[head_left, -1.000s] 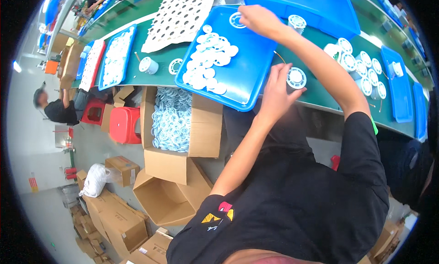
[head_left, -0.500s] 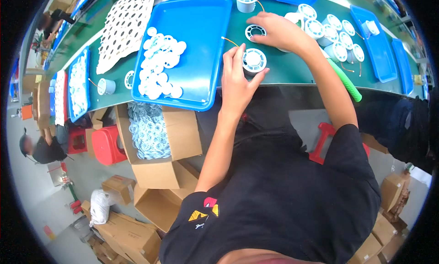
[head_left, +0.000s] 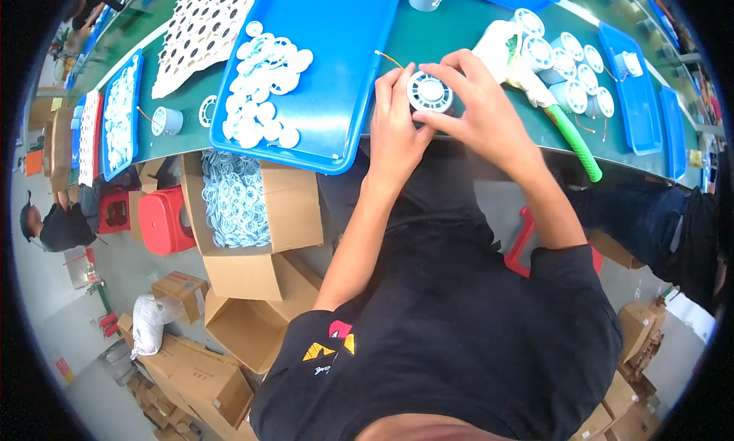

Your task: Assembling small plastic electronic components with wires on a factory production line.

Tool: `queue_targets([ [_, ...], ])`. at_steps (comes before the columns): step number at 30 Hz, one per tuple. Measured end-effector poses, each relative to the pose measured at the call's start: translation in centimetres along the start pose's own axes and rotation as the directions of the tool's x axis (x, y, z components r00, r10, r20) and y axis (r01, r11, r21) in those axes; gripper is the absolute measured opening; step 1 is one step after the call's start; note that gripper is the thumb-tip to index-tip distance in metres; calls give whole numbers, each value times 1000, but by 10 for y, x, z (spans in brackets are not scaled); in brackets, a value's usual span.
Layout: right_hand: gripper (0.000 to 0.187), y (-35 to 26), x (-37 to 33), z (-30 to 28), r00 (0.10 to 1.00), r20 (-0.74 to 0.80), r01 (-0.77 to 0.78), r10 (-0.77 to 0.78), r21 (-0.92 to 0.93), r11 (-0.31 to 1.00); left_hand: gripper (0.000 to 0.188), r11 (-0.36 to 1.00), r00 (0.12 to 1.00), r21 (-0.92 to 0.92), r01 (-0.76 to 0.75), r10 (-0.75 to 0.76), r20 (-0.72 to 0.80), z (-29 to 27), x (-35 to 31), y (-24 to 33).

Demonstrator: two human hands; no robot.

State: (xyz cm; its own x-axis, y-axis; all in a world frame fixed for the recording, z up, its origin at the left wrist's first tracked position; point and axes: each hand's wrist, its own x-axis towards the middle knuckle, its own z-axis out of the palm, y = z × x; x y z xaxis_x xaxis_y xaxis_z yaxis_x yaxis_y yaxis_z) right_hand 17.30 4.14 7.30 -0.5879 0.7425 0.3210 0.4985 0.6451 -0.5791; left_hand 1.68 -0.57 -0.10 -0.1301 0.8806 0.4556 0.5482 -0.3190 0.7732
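The near edge of the counter [head_left: 453, 37] is being worked at, and the slotted-top white cylinder [head_left: 430, 94] is being held there between two bare hands. The cylinder's left side is being clasped by the curled left hand [head_left: 397, 132], while its slotted rim is being pinched by the thumb and bent fingers of the right hand [head_left: 484, 114]. The base is being hidden by the hands; whether it is resting on the counter cannot be told. If the rim is being loaded from one side only, tilting or slipping toward the near edge is being risked.

Just beyond the left fingertips, a thin orange wire lead [head_left: 392, 59] is extending toward the blue tray [head_left: 334, 128]. Should the lead be caught under the fingers or against the tray, strain at its root is being invited. Loose white discs [head_left: 266, 80] are lying heaped in the tray; a bump could be scattering them.

To the right, a green-handled tool [head_left: 575, 141] is projecting past the counter edge, where it could be knocked by the right forearm. Farther off, wired white cylinders [head_left: 569, 62] are standing crowded together; snagging of their hanging leads is being judged possible.
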Motion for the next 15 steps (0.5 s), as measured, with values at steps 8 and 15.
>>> queue_targets([
  [8,54,-10,-4,14,984,-137,-123,113,-72,990,78,999,999,39,-36,36,-20,3,1,-2],
  [15,52,-11,-8,17,986,-154,-84,60,-156,984,78,998,997,26,-55,56,-46,1,0,-1],
])
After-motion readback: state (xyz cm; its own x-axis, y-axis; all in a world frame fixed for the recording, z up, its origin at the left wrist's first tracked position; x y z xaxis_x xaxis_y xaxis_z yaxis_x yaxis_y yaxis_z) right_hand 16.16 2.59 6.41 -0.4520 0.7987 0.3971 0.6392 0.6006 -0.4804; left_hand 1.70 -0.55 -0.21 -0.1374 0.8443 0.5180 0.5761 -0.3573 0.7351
